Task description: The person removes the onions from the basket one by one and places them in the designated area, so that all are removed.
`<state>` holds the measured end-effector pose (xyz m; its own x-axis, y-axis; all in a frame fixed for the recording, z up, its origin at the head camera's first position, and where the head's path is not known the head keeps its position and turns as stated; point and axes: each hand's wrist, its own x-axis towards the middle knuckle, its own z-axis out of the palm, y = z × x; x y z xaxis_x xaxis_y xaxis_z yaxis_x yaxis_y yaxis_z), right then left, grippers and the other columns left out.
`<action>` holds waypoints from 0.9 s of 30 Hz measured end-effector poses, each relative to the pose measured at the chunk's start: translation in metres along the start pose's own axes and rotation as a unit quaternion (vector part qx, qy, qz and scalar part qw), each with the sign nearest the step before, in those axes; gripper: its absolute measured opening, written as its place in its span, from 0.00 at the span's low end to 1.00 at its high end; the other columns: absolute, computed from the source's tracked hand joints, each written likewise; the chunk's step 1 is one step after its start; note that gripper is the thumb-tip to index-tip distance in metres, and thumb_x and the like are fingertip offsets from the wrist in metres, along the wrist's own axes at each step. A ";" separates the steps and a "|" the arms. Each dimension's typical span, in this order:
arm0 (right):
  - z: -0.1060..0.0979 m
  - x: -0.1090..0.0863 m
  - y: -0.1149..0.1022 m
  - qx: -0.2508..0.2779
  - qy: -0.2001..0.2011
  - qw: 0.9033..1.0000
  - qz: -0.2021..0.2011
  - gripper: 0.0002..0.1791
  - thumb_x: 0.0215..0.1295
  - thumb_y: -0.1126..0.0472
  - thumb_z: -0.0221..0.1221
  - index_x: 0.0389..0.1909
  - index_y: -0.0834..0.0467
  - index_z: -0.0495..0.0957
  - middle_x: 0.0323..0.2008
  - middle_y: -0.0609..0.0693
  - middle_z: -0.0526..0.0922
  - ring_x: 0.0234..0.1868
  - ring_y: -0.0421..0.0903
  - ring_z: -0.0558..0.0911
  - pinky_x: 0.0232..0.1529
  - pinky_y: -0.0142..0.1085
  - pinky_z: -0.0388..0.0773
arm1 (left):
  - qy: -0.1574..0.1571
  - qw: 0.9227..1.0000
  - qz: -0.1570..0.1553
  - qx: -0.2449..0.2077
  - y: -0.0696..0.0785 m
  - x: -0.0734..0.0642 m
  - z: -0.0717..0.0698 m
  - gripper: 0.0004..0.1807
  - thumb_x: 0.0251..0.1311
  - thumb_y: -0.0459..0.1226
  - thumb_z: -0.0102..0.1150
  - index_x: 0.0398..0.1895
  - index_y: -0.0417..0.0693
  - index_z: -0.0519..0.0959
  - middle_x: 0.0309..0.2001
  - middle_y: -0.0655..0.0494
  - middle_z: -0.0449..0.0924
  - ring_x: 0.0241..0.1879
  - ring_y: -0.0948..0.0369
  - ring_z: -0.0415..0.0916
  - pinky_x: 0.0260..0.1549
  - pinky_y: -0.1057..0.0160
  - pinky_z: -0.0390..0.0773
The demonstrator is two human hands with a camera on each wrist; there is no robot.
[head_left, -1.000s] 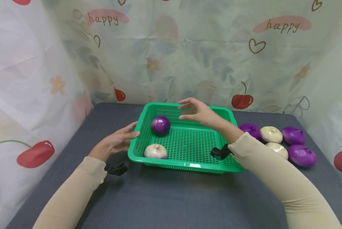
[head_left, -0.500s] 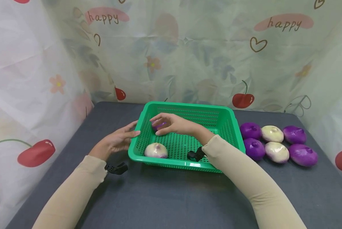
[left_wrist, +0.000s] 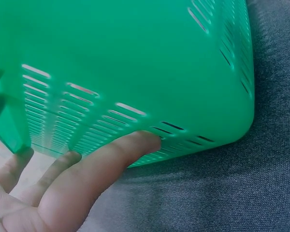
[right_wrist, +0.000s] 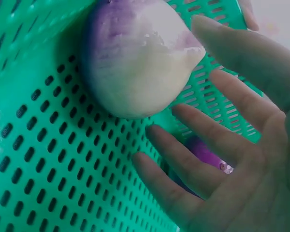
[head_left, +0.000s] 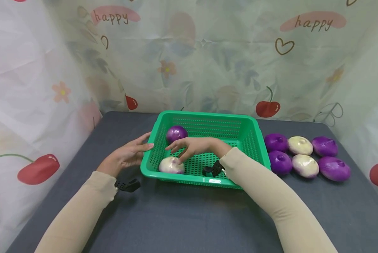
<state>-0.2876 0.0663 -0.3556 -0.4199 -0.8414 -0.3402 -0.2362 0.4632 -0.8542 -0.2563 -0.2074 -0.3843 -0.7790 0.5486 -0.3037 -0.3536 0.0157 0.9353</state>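
A green perforated basket (head_left: 239, 125) sits on the grey table. Inside it lie a purple onion (head_left: 176, 133) at the back left and a white onion (head_left: 171, 165) at the front left. My right hand (head_left: 189, 147) hovers inside the basket with fingers spread, its fingertips just above the white onion (right_wrist: 135, 63). My left hand (head_left: 129, 154) rests flat against the basket's left outer wall (left_wrist: 135, 72), fingers straight.
Several purple and white onions lie in a cluster on the table right of the basket, such as a purple one (head_left: 280, 162) and a white one (head_left: 304, 166). A patterned curtain (head_left: 208, 52) closes off the back and sides.
My right hand has moved from the basket's back right, past the purple onion, down toward the white onion at the front left. The left hand has stayed against the basket.
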 end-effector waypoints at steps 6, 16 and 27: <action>0.002 0.003 0.004 -0.011 -0.025 1.000 0.012 0.37 0.62 0.61 0.64 0.72 0.53 0.61 0.69 0.55 0.65 0.63 0.49 0.73 0.60 0.38 0.74 | -0.005 1.000 0.003 0.000 0.000 -0.001 -0.001 0.41 0.72 0.40 0.49 0.78 0.66 0.36 0.74 0.36 0.45 0.63 0.40 0.67 0.51 0.39 0.75; 0.004 0.007 0.008 -0.015 -0.047 0.998 0.030 0.38 0.61 0.59 0.65 0.71 0.49 0.63 0.68 0.52 0.63 0.65 0.49 0.68 0.58 0.38 0.75 | -0.004 1.000 -0.001 -0.004 0.002 -0.003 0.002 0.42 0.72 0.39 0.49 0.78 0.65 0.36 0.74 0.36 0.46 0.61 0.41 0.69 0.50 0.39 0.76; 0.004 0.006 0.007 -0.009 -0.050 0.998 0.041 0.37 0.59 0.60 0.66 0.69 0.43 0.65 0.65 0.52 0.65 0.58 0.49 0.75 0.57 0.39 0.75 | -0.005 1.000 0.000 -0.001 0.002 -0.002 0.001 0.41 0.72 0.39 0.49 0.78 0.66 0.36 0.73 0.36 0.46 0.60 0.43 0.71 0.50 0.39 0.76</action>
<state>-0.2878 0.0636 -0.3650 -0.3488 -0.8235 -0.4474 -0.2212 0.5362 -0.8146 -0.2549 -0.2079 -0.3815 -0.7737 0.5566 -0.3027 -0.3548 0.0151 0.9348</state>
